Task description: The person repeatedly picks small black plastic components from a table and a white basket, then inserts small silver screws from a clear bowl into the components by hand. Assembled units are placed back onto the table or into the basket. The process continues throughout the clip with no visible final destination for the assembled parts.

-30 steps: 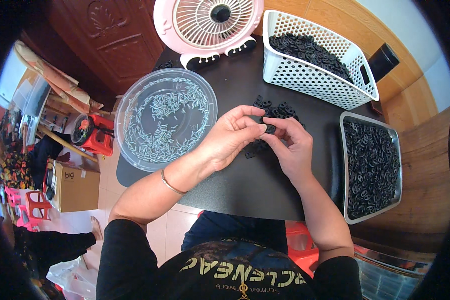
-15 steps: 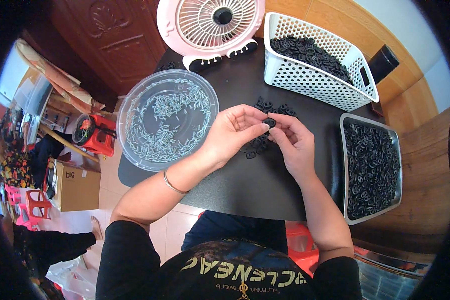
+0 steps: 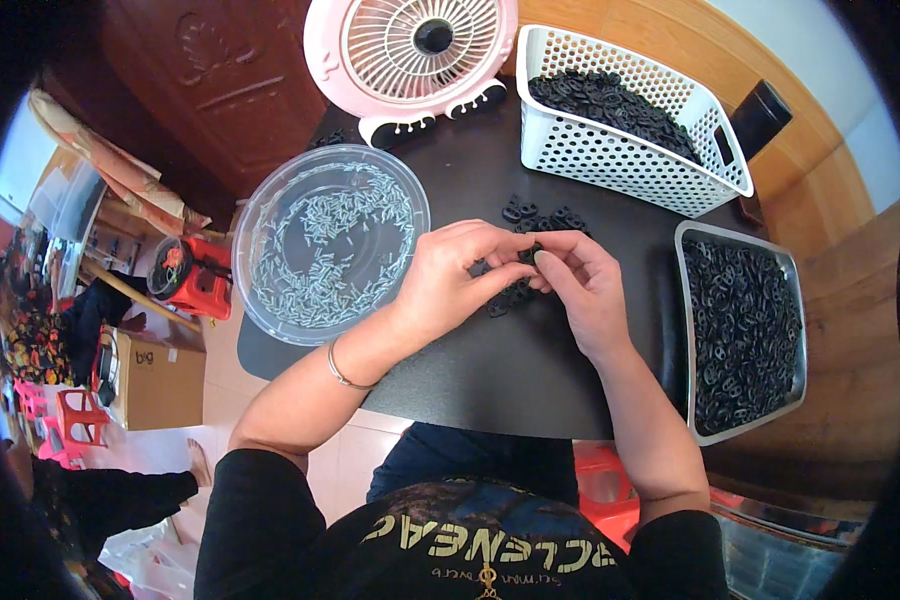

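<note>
Between my fingertips, over the middle of the dark table, is a small black plastic part [image 3: 534,252], mostly covered by my fingers. My left hand [image 3: 458,272] pinches it from the left with thumb and forefinger. From the right, my right hand [image 3: 584,287] grips it too, its thumb pressed toward the part. A loose pile of similar black parts [image 3: 560,217] lies on the table just beyond and partly beneath my hands. Left of my hands stands a round clear plastic tub [image 3: 251,292] holding many small silvery pins or screws [image 3: 322,288].
A white perforated basket [image 3: 610,172] of black parts stands at the back right. Nearer on the right is a metal tray [image 3: 692,330] full of black oval pieces. A pink fan [image 3: 320,55] stands at the back. Far left, a person's leg [image 3: 120,490] shows beside a cardboard box [image 3: 160,380].
The black part has turned and is now more hidden between my fingers. My right thumb has come up against it. The whole view has shifted slightly.
</note>
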Tool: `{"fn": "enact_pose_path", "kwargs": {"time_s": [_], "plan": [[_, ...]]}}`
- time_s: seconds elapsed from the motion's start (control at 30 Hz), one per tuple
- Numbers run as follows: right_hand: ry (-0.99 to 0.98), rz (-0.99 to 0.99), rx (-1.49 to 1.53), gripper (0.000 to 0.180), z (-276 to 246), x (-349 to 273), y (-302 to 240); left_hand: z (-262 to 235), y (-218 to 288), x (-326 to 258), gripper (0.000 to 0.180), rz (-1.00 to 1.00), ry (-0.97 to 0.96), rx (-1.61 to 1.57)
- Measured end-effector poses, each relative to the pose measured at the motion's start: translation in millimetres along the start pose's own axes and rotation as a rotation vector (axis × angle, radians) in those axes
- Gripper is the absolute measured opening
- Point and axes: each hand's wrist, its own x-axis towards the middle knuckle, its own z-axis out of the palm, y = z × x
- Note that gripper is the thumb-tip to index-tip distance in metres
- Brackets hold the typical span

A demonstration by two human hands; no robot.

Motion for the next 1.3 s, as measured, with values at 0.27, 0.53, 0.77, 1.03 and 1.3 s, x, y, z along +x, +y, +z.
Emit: {"fn": "enact_pose_path", "kwargs": {"time_s": [0.27,0.53,0.77,1.03,1.3], "plan": [[-0.002,0.005,-0.002,0.018,0.1,-1.3,-3.2,-0.7,0.8,0.1,0.023,0.003,-0.012,-0.006],[0.093,-0.008,-0.040,0.018,-0.6,5.6,-8.9,-5.5,9.1,4.0,0.032,-0.042,-0.079,-0.161],[0.409,-0.343,0.338,0.050,-4.7,65.9,-79.2,-27.5,14.6,11.7,0.028,-0.121,0.169,-0.260],[0.344,-0.200,-0.049,0.021,-6.4,22.5,-46.1,-129.1,-44.2,56.7,0.055,-0.072,0.503,0.332],[0.400,-0.274,-0.343,0.013,-32.4,8.5,-8.9,-146.9,-103.7,78.6,0.050,-0.284,0.373,0.422]]}}
